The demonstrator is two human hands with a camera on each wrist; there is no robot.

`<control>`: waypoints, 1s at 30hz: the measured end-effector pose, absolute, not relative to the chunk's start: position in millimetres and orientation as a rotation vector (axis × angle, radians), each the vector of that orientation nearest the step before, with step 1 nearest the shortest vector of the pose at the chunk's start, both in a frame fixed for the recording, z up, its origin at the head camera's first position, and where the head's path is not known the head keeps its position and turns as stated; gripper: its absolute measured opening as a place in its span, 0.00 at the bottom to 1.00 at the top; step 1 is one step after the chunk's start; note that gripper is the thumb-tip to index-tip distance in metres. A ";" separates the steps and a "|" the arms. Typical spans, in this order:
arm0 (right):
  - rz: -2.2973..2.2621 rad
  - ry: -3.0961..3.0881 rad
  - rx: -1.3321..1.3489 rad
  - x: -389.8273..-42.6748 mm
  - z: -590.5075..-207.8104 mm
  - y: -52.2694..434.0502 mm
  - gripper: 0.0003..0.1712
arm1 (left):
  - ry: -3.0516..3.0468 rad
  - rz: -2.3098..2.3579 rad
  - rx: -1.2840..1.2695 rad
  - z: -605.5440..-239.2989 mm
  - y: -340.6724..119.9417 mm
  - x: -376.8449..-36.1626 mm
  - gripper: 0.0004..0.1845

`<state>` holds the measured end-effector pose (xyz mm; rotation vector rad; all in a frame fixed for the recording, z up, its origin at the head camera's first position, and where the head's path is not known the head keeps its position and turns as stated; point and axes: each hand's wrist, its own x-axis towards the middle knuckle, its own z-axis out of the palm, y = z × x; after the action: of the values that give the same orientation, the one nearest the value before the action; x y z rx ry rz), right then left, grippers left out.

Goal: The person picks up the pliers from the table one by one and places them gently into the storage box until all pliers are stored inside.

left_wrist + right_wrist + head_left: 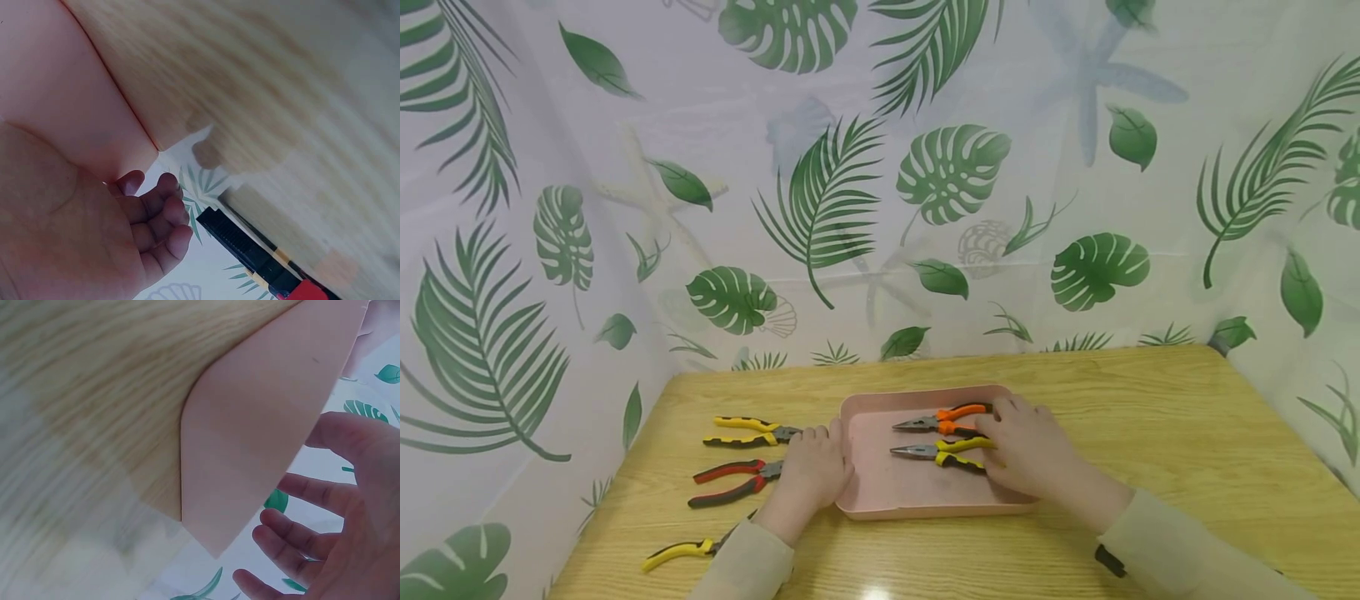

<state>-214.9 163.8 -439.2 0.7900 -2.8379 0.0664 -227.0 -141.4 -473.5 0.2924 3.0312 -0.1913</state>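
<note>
A shallow pink tray [917,500] lies in the middle of the wooden table. Two long-nose pliers lie in it, one orange-handled [953,414] and one yellow-and-black [946,452]. My right hand [1028,452] rests over the tray's right side, its fingers at the ends of both handles. In the right wrist view that hand [340,519] has relaxed, spread fingers beside the tray [262,425]. My left hand [811,468] sits against the tray's left rim. In the left wrist view its fingers [156,219] curl loosely around nothing, next to the tray wall [62,94].
Left of the tray lie yellow-and-black pliers [748,430], red-and-black pliers [733,482] and yellow-handled pliers [681,552] partly under my left sleeve. The red-and-black pliers [262,259] also show in the left wrist view. A leaf-print curtain [880,208] encloses the table.
</note>
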 end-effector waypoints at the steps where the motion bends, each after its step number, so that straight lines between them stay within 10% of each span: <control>1: 0.079 -2.837 0.791 -214.2 -438.7 164.5 0.22 | 3.030 -0.190 0.289 -474.0 -141.4 -227.1 0.20; 18: -0.038 -2.940 0.690 -214.3 -437.1 176.9 0.12 | 3.034 -0.194 0.304 -478.6 -143.5 -228.7 0.20; 30: -0.051 -2.952 0.693 -210.3 -438.2 187.8 0.24 | 3.028 -0.212 0.303 -477.7 -142.8 -229.0 0.21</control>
<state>-210.3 187.8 -438.2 0.6928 -2.9524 -0.0514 -229.0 -142.8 -477.7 0.3034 3.0281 -0.2121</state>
